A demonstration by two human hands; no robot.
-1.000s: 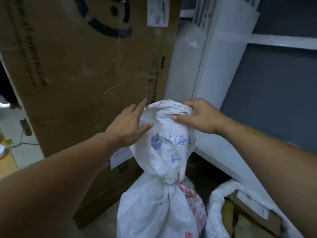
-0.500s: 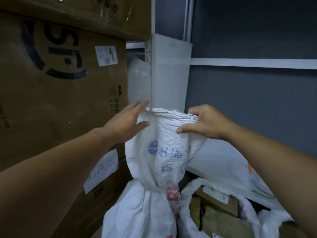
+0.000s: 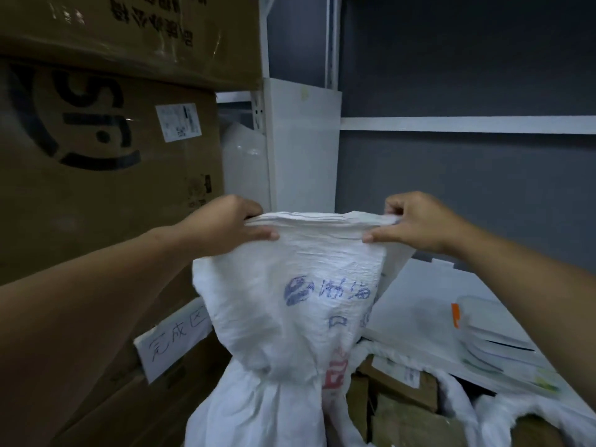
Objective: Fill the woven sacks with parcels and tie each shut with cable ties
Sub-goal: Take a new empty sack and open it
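A white woven sack (image 3: 283,304) with blue print stands upright in front of me, cinched tight at its neck low down, its loose top flaring above. My left hand (image 3: 225,225) pinches the left end of the top rim. My right hand (image 3: 416,222) pinches the right end, so the rim is stretched flat between them. To the right, a second white sack (image 3: 458,395) lies open with brown cardboard parcels (image 3: 400,398) showing inside. No cable tie is visible.
Large stacked cardboard boxes (image 3: 96,175) wall off the left, one bearing a handwritten paper label (image 3: 171,340). A white shelf frame (image 3: 303,143) and grey wall stand behind. White flat packets (image 3: 496,337) lie on the shelf surface at right.
Both hands have moved apart along the sack's top, pulling the bunched rim out wide and flat. The view has risen and shifted, showing more shelf and the open sack.
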